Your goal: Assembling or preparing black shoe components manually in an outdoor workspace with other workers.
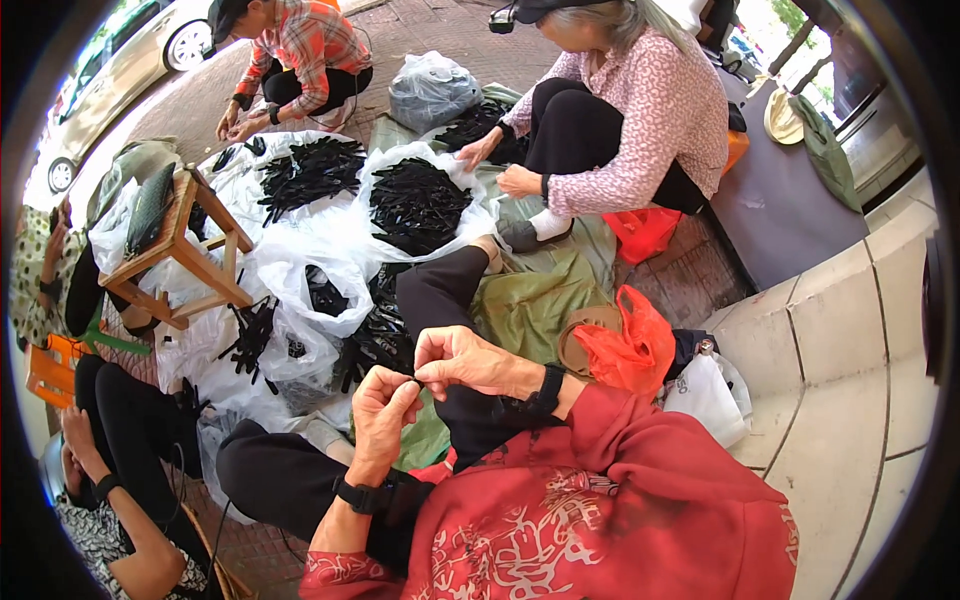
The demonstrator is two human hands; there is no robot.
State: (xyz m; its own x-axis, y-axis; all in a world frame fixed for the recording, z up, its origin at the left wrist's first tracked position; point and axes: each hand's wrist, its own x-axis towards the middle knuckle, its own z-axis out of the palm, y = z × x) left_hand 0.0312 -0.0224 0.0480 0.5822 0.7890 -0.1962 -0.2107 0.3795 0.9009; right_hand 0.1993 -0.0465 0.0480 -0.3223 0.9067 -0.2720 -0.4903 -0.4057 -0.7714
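Note:
My left hand [383,415] and my right hand [465,362] meet fingertip to fingertip above my crossed legs. Both are closed in a pinch. A tiny dark bit shows where the fingertips join, too small to name. Just beyond my hands lies a heap of thin black strips [378,338], partly covered by white plastic. Farther off, an open white bag holds a large pile of black strips [418,203]. Another pile of black strips [312,176] is spread on the white sheeting at the back.
Several people sit around the sheeting, among them a person in a pink patterned shirt [640,150] and one in plaid [310,60]. A wooden stool [185,245] stands at left. Red plastic bags [630,345] lie at right, beside a pale stone ledge [830,340].

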